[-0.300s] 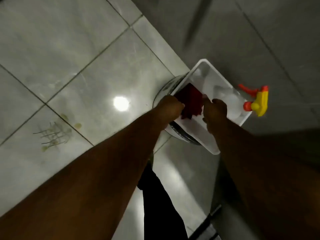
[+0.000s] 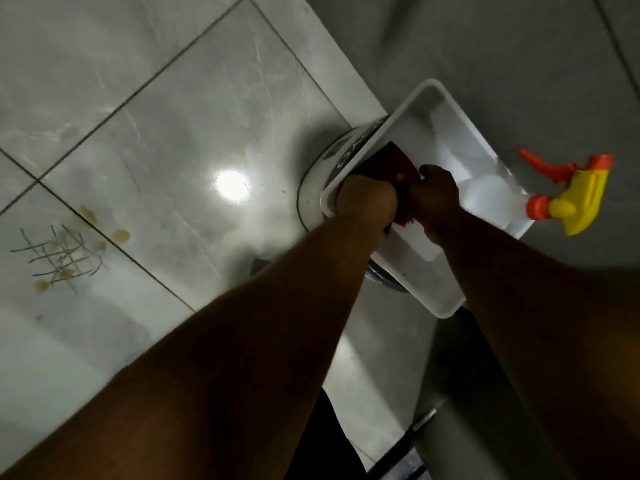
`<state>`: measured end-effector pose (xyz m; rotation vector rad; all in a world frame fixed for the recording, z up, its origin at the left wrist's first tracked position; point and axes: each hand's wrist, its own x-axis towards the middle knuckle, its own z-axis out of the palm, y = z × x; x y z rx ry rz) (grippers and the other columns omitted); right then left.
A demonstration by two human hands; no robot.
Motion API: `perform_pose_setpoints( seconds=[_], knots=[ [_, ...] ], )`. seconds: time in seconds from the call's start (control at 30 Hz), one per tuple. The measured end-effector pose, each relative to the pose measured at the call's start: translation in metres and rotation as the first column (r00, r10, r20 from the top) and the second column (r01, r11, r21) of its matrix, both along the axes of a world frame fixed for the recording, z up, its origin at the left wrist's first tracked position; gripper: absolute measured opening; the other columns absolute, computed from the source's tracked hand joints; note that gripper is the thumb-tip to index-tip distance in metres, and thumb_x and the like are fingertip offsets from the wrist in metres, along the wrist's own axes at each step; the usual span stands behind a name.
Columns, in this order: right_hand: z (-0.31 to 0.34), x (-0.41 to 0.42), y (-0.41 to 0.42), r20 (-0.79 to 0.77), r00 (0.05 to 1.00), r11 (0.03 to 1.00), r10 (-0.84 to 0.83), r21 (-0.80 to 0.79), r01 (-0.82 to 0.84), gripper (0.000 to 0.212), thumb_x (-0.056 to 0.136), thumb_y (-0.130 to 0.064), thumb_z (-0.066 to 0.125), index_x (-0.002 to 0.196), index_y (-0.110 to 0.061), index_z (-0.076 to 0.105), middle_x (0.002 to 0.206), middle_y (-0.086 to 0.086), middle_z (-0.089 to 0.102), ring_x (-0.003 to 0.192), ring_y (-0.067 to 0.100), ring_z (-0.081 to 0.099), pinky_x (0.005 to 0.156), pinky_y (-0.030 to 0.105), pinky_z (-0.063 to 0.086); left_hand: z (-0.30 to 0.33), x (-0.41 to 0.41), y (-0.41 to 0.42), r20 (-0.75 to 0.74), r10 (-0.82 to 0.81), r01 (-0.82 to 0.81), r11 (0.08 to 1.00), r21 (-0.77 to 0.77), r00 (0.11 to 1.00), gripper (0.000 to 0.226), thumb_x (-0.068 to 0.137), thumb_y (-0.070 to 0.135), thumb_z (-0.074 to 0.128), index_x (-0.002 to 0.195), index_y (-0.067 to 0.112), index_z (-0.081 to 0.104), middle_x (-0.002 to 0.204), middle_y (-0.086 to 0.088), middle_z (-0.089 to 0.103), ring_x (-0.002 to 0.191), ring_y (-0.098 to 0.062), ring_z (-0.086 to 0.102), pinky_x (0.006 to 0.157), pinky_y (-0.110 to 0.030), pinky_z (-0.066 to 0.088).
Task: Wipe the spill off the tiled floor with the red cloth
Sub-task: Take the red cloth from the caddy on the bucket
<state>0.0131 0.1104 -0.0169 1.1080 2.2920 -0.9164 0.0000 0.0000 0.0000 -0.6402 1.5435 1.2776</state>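
Note:
The red cloth (image 2: 398, 161) lies bunched inside a white rectangular tub (image 2: 446, 98) at the right. My left hand (image 2: 367, 199) and my right hand (image 2: 436, 195) are both closed on the cloth, side by side over the tub's near end. Most of the cloth is hidden between my fists. The spill (image 2: 65, 251) is at the far left on the pale tiled floor (image 2: 156, 98): yellowish blobs with thin dark streaks across a grout line.
The tub rests on a round metal bucket (image 2: 318, 174). A spray bottle (image 2: 568, 199) with a yellow and orange trigger head lies over the tub's right end. A grey wall rises behind. A bright light glare shows on the tiles. Dark clothing shows at the bottom.
My two hands have drawn closer together on the cloth, bunching it. The view has shifted slightly.

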Motion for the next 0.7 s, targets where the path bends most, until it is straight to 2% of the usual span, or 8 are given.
perform_pose_setpoints(
  seconds=[0.1, 0.17, 0.2, 0.27, 0.37, 0.47, 0.57, 0.7],
  knots=[
    [-0.004, -0.001, -0.006, 0.016, 0.999, 0.999, 0.039, 0.012, -0.039, 0.031, 0.093, -0.020, 0.057, 0.093, 0.010, 0.063, 0.091, 0.026, 0.069, 0.079, 0.034, 0.068, 0.089, 0.047, 0.056, 0.000, 0.005, -0.007, 0.081, 0.105, -0.105, 0.994, 0.002, 0.991, 0.049, 0.098, 0.027, 0.051, 0.139, -0.001, 0.046, 0.139, -0.015, 0.056, 0.126, -0.027, 0.054, 0.111, -0.028, 0.040],
    [0.006, -0.003, -0.007, 0.042, 0.999, 0.999, -0.031, -0.031, 0.033, 0.027, 0.093, -0.014, 0.055, 0.072, 0.003, 0.057, 0.070, 0.016, 0.062, 0.057, 0.019, 0.062, 0.080, 0.033, 0.058, 0.008, -0.004, -0.002, 0.095, 0.110, -0.105, 0.993, -0.055, 0.989, 0.054, 0.097, 0.026, 0.053, 0.143, 0.000, 0.041, 0.135, -0.012, 0.056, 0.124, -0.025, 0.054, 0.107, -0.025, 0.042],
    [0.014, -0.004, -0.007, 0.030, 0.997, 0.994, -0.074, -0.083, 0.076, 0.024, 0.092, -0.015, 0.056, 0.071, -0.004, 0.057, 0.068, 0.011, 0.061, 0.054, 0.015, 0.063, 0.070, 0.027, 0.059, 0.007, -0.006, -0.003, 0.109, 0.124, -0.120, 0.992, -0.036, 0.986, 0.052, 0.097, 0.023, 0.052, 0.142, -0.001, 0.042, 0.125, -0.011, 0.060, 0.109, -0.020, 0.061, 0.094, -0.021, 0.050],
    [0.039, -0.004, -0.011, -0.022, 0.983, 0.964, -0.180, -0.205, 0.172, 0.013, 0.090, -0.022, 0.060, 0.081, -0.013, 0.064, 0.075, 0.006, 0.069, 0.060, 0.018, 0.072, 0.061, 0.027, 0.060, 0.015, -0.003, -0.016, 0.103, 0.180, -0.186, 0.981, 0.052, 0.978, 0.046, 0.098, 0.016, 0.049, 0.140, -0.003, 0.047, 0.122, -0.016, 0.064, 0.092, -0.018, 0.065, 0.080, -0.023, 0.056],
    [0.082, -0.007, -0.026, -0.143, 0.947, 0.921, -0.287, -0.313, 0.232, 0.007, 0.086, -0.022, 0.063, 0.081, -0.017, 0.066, 0.079, 0.006, 0.075, 0.069, 0.029, 0.075, 0.059, 0.034, 0.061, 0.036, 0.009, -0.044, 0.161, 0.301, -0.321, 0.939, 0.120, 0.940, 0.054, 0.095, 0.033, 0.055, 0.139, 0.004, 0.049, 0.132, -0.018, 0.061, 0.118, -0.030, 0.061, 0.106, -0.041, 0.047],
    [0.123, -0.006, -0.056, -0.194, 0.916, 0.873, -0.350, -0.422, 0.244, 0.007, 0.085, -0.022, 0.063, 0.081, -0.017, 0.066, 0.085, 0.006, 0.076, 0.082, 0.029, 0.074, 0.069, 0.037, 0.061, 0.060, 0.017, -0.083, 0.254, 0.383, -0.450, 0.836, 0.313, 0.888, 0.064, 0.088, 0.048, 0.061, 0.141, 0.014, 0.048, 0.133, -0.010, 0.061, 0.119, -0.027, 0.060, 0.105, -0.043, 0.048],
    [0.146, 0.003, -0.106, -0.180, 0.902, 0.802, -0.393, -0.547, 0.240, 0.007, 0.086, -0.020, 0.062, 0.081, -0.016, 0.066, 0.079, 0.003, 0.077, 0.080, 0.025, 0.074, 0.071, 0.038, 0.062, 0.079, 0.023, -0.139, 0.288, 0.470, -0.551, 0.730, 0.404, 0.834, 0.055, 0.088, 0.038, 0.064, 0.134, 0.010, 0.055, 0.130, -0.016, 0.065, 0.117, -0.033, 0.063, 0.098, -0.049, 0.052],
    [0.137, 0.019, -0.199, -0.102, 0.941, 0.721, -0.322, -0.671, 0.174, 0.012, 0.091, -0.017, 0.057, 0.098, -0.012, 0.065, 0.089, 0.005, 0.079, 0.083, 0.025, 0.076, 0.069, 0.038, 0.062, 0.081, 0.038, -0.234, 0.240, 0.633, -0.676, 0.670, 0.307, 0.736, 0.034, 0.088, 0.020, 0.067, 0.120, 0.006, 0.063, 0.119, -0.018, 0.070, 0.109, -0.033, 0.068, 0.088, -0.047, 0.058]
  ],
)
